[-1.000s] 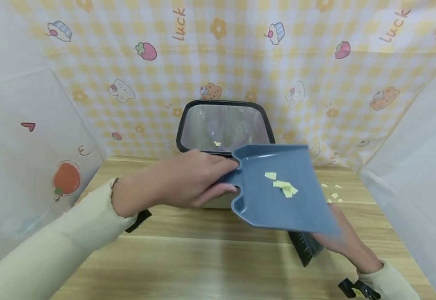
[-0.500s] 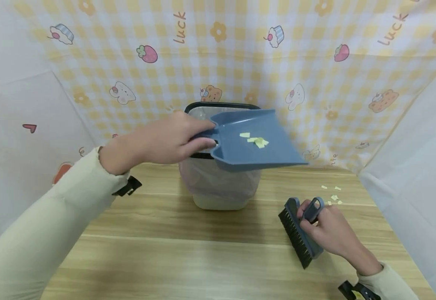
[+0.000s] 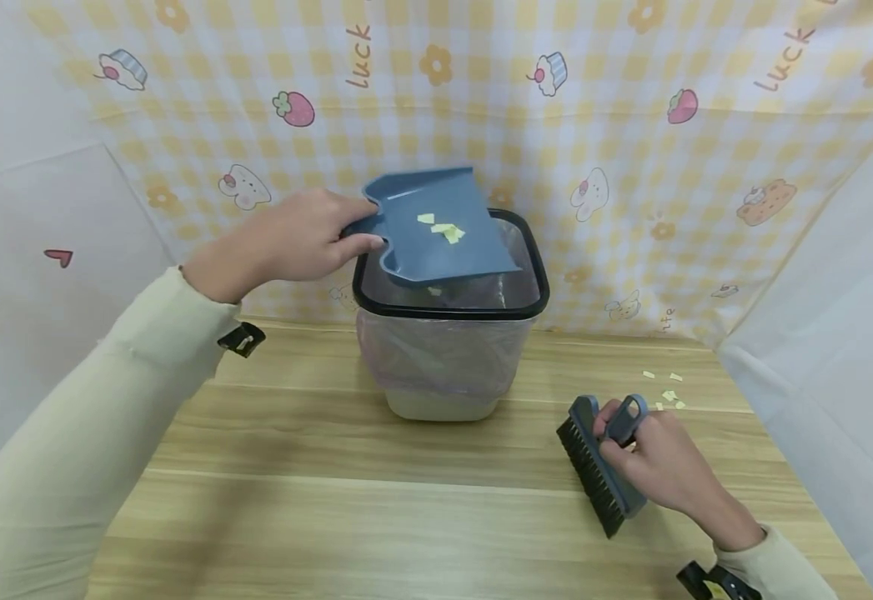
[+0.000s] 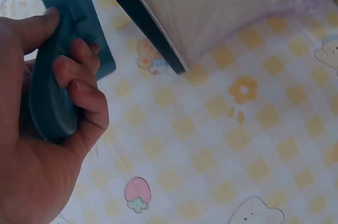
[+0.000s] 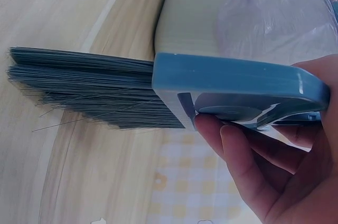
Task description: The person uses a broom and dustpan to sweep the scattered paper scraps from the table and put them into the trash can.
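My left hand [image 3: 297, 237] grips the handle of a blue dustpan [image 3: 436, 196], its fingers curled round the handle [image 4: 53, 97] in the left wrist view. Several pale yellow paper scraps [image 3: 447, 232] lie on the pan, which hangs above the mouth of a bin [image 3: 447, 350] lined with a clear bag. Down on the right, my right hand [image 3: 664, 462] holds a blue hand brush [image 3: 604, 467] by its handle. Dark bristles [image 5: 100, 89] stick out from the brush in the right wrist view. Behind the pan, part of the bin's inside is hidden.
More yellow scraps [image 3: 669, 394] lie on the wooden table [image 3: 376, 517] beyond my right hand. A checked cloth [image 3: 631, 142] hangs behind the bin, and white sheets [image 3: 841, 350] close off both sides. One small scrap [image 3: 434, 292] shows inside the bin.
The left hand has carried the dustpan leftward and up, away from over the right hand to above the bin. The scraps stay on the pan. Over the last half second the right hand and brush barely move.
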The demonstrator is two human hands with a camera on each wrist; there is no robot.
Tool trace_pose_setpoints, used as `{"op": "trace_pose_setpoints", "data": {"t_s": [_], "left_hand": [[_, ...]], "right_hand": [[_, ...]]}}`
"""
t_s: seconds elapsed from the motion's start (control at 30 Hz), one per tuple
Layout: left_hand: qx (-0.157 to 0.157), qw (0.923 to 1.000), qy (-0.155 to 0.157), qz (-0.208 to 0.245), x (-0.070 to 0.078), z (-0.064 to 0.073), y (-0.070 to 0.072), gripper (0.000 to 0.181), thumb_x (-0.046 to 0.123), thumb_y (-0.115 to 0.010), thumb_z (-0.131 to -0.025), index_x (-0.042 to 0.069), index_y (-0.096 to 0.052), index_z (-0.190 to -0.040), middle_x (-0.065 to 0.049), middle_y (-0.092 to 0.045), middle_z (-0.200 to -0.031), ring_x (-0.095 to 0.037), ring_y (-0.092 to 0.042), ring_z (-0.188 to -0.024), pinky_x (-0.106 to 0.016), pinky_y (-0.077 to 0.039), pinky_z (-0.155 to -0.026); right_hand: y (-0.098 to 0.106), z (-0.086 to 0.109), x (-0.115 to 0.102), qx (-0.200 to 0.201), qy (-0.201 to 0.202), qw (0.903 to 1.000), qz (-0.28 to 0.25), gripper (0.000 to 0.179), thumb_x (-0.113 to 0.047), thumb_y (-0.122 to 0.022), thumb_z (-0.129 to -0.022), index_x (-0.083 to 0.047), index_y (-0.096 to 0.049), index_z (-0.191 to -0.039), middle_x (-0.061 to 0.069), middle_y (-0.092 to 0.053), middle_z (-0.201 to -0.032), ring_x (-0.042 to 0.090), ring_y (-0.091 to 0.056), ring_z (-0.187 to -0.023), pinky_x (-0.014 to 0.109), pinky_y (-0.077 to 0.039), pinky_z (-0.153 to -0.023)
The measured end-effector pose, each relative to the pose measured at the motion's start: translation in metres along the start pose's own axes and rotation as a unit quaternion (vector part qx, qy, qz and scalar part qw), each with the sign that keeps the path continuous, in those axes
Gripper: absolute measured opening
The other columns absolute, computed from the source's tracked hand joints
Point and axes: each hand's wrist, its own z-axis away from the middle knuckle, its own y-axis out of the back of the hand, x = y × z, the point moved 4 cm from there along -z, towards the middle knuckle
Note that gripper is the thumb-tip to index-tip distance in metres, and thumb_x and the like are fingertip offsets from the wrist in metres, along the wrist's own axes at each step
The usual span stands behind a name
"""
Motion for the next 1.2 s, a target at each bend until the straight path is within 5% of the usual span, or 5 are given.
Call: {"op": "trace_pose_setpoints", "data": {"t_s": [0.27,0.47,0.63,0.93,1.2], "left_hand": [[0.07,0.9867,-0.07,-0.129,-0.006,0.004,-0.002,0.031,0.01,-0.076,-0.104,-0.01,-0.065,-0.125,-0.023,-0.066,-0.093,-0.038,-0.064,-0.069,-0.056,-0.058,-0.068],[0.155,0.9401,-0.192,-0.235,0.006,0.006,-0.002,0.022,0.0,-0.072,-0.103,-0.009,-0.064,-0.122,-0.022,-0.059,-0.09,-0.038,-0.059,-0.069,-0.049,-0.057,-0.062],[0.189,0.9157,-0.227,-0.273,0.013,0.005,-0.002,0.017,-0.008,-0.053,-0.108,-0.011,-0.064,-0.122,-0.022,-0.058,-0.089,-0.037,-0.058,-0.069,-0.045,-0.054,-0.061],[0.17,0.9348,-0.175,-0.258,0.017,0.007,0.0,0.033,0.009,-0.073,-0.105,-0.014,-0.063,-0.126,-0.024,-0.059,-0.087,-0.04,-0.061,-0.067,-0.05,-0.057,-0.062],[0.174,0.9447,-0.135,-0.243,0.018,0.012,0.003,0.036,0.019,-0.068,-0.107,-0.012,-0.061,-0.126,-0.021,-0.056,-0.08,-0.036,-0.054,-0.056,-0.048,-0.046,-0.045]], "right_hand": [[0.0,0.0,0.0,0.001,0.0,1.0,-0.002,0.028,0.006,-0.075,-0.082,-0.02,-0.072,-0.091,-0.013,-0.072,-0.086,-0.004,-0.059,-0.068,0.027,-0.051,-0.06],[0.001,0.0,0.0,0.002,0.001,1.0,0.002,0.027,0.005,-0.076,-0.082,-0.021,-0.072,-0.091,-0.014,-0.071,-0.085,-0.004,-0.057,-0.067,0.027,-0.049,-0.059],[0.0,0.0,0.0,0.002,0.003,1.0,0.005,0.028,0.004,-0.076,-0.081,-0.021,-0.072,-0.092,-0.014,-0.071,-0.085,-0.004,-0.056,-0.067,0.027,-0.049,-0.059],[0.0,0.001,-0.001,-0.001,0.001,1.0,-0.001,0.028,0.005,-0.076,-0.081,-0.021,-0.071,-0.092,-0.014,-0.071,-0.085,-0.004,-0.055,-0.065,0.026,-0.048,-0.058],[0.0,0.001,0.0,0.005,0.011,0.9999,0.001,0.03,0.006,-0.076,-0.08,-0.021,-0.071,-0.091,-0.013,-0.071,-0.086,-0.004,-0.057,-0.067,0.026,-0.049,-0.059]]}}
